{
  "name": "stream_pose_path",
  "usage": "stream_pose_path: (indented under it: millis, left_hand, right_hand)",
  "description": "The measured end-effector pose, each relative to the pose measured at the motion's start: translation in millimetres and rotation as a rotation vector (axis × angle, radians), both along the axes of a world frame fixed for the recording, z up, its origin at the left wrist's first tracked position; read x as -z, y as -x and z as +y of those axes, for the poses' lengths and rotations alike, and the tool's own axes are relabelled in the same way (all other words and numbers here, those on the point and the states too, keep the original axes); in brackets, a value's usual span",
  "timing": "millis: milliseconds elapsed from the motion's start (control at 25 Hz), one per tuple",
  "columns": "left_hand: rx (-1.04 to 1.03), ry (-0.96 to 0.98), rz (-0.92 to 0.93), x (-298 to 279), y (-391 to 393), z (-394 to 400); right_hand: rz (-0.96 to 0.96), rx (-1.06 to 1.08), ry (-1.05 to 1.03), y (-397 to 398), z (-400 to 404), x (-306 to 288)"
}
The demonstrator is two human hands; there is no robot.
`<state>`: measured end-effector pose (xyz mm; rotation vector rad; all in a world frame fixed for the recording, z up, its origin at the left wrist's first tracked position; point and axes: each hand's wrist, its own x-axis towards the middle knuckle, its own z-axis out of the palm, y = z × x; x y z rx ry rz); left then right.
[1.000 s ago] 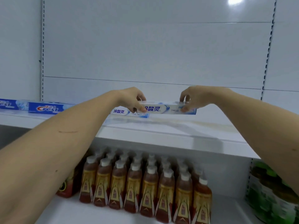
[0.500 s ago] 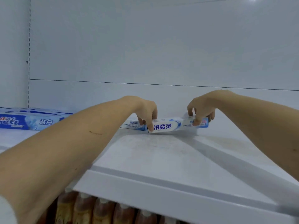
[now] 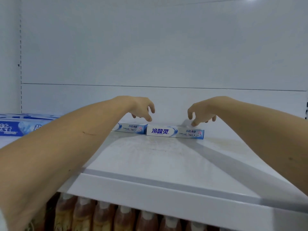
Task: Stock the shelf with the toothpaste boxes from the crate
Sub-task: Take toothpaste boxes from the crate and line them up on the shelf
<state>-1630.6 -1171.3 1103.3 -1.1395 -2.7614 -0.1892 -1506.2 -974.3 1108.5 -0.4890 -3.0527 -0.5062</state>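
Hands are hovering loosely curled, gripping nothing: left hand (image 3: 141, 108) above, right hand (image 3: 200, 114) fingertip touching the toothpaste box (image 3: 175, 132) lying deep on the shelf (image 3: 166, 164). Nudging it flush beside its neighbour box (image 3: 131, 128) is looking wise.

2 white toothpaste boxes (image 3: 175, 132) end to end at shelf (image 3: 166, 164) back, 1 blue Crest box (image 3: 20, 129) at left, approx. 8 bottles (image 3: 126, 219) visible below, 2 hands (image 3: 143, 108)

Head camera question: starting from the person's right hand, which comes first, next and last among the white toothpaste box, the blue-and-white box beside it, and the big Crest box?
1. White toothpaste box: directly under the right hand, a fingertip on its top.
2. Blue-and-white box: just to its left, below the left hand.
3. Crest box: far left on the shelf.
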Motion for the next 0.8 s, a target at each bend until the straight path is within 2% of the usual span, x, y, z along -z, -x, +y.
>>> stream_pose_path:
  millis: [160,320,400,520,640,800]
  left_hand:
    - [-0.065,-0.012,0.051,-8,-20,-24]
    - [-0.055,-0.274,-0.024,-18,-60,-53]
    - [-0.047,-0.401,-0.079,-19,-86,-68]
    - [-0.046,-0.615,-0.223,-15,-123,-95]
    - [-0.044,-0.837,-0.4,-2,-160,-127]
    - [-0.017,-1.029,-0.508,21,-198,-156]
  right_hand:
    - [0.053,-0.018,0.023,-32,-29,-8]
    - [0.212,-0.098,0.069,-63,-67,-12]
    - [0.391,-0.157,0.274,-78,-81,-12]
    - [0.633,-0.204,0.702,-104,-101,-3]
    - [0.737,-0.229,0.983,-128,-130,12]
    - [0.825,-0.339,1.344,-157,-172,34]
